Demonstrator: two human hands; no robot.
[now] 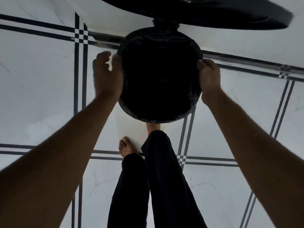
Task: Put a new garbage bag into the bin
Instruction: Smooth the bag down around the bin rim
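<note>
A round bin stands on the floor in front of me, seen from straight above. A black garbage bag lines it, and the bag's edge is folded out over the rim all around. The bin's lid stands raised at the far side. My left hand is at the left of the rim, blurred, fingers spread, thumb against the bag's edge. My right hand pinches the bag's edge at the right of the rim.
The floor is white tile with dark double lines. My legs in black trousers and a bare foot are just in front of the bin; the other foot is under the bin's near edge.
</note>
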